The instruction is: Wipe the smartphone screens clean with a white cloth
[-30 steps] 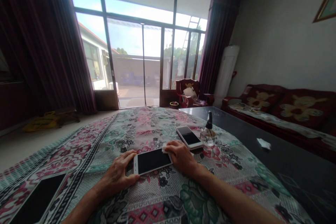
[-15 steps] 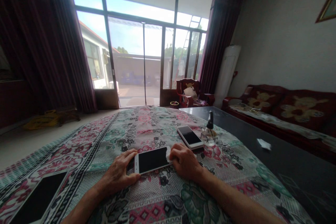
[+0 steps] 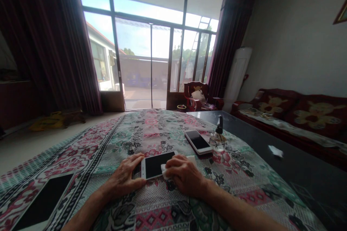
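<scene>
A white phone (image 3: 155, 164) with a dark screen lies flat on the patterned cloth (image 3: 151, 133) in front of me. My left hand (image 3: 125, 178) rests at its left end, fingers curled round the edge and holding it down. My right hand (image 3: 183, 177) lies over its right half, fingers pressed on a small white wipe (image 3: 164, 168) against the screen. A second white phone (image 3: 198, 141) lies a little farther off to the right. Just beyond it stands a small clear bottle with a black spray top (image 3: 217, 138).
A large dark tablet (image 3: 43, 204) lies at the near left corner of the cloth. The bare dark table top (image 3: 273, 166) shows to the right with a scrap of white paper (image 3: 275, 151) on it. A red sofa (image 3: 295, 115) lines the right wall.
My right hand has slid the wipe leftward, from the phone's right end onto the middle of the screen. My left hand has kept its hold. The view shifted slightly.
</scene>
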The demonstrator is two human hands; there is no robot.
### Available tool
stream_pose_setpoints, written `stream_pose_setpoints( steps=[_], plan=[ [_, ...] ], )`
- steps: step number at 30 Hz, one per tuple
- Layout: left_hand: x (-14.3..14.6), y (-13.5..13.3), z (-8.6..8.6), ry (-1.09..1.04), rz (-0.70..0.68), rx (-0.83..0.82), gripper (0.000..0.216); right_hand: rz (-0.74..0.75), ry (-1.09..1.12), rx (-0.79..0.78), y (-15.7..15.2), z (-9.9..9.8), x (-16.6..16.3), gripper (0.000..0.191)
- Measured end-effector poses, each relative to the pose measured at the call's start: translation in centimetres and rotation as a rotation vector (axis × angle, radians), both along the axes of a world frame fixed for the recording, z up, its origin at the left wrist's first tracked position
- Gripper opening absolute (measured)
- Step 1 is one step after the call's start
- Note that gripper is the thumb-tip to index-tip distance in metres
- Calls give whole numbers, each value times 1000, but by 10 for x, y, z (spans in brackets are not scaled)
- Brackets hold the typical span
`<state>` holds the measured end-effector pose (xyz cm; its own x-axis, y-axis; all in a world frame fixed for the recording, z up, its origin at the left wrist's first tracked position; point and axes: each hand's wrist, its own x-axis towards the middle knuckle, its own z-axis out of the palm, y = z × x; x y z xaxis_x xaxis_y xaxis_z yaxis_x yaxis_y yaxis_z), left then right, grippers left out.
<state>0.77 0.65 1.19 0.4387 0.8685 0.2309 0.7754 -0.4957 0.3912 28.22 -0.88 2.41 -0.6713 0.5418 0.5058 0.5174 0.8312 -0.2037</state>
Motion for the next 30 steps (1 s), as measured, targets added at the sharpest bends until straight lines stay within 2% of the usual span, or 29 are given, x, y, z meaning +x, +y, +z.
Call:
stream_pose_setpoints(
  steps=[5,11,18,23,30],
  plan=[
    [0,3,-4,-26,3,18,65,60,-32,-29,-2,-1,-13,31],
    [1,3,-3,-19,12,18,65,-90,31,-18,5,-2,1,20],
    [0,1,-1,-37,4,35,62,-215,40,12,19,2,31,18],
    [1,0,-2,-41,13,18,63,-124,56,-3,12,1,24,22],
    [1,-2,0,-18,3,18,63,22,-49,-69,-6,6,2,32]
  ],
)
